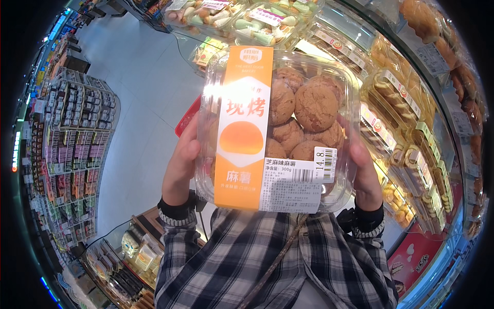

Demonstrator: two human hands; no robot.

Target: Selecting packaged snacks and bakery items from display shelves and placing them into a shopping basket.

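A clear plastic clamshell box (349, 87) of round brown baked buns (316, 102) is held up close before my chest. An orange and white paper band (242, 189) wraps its left part, and a printed label with barcodes (291, 187) covers the lower right. My left hand (187, 154) grips the box's left side, the thumb at its edge. On the opposite side my right hand (362, 166) holds it too. Most fingers of both hands are hidden behind the box. Behind it on the left, part of a red object (188, 116) shows near my left hand.
Bakery shelves (424, 96) with packed breads and rolls curve along the right. Boxes of pale green and cream sweets or biscuits (266, 25) sit beyond the box. A shelving unit of jars and packets (83, 104) stands left across the tiled floor (142, 77). Packaged goods (123, 274) lie at lower left.
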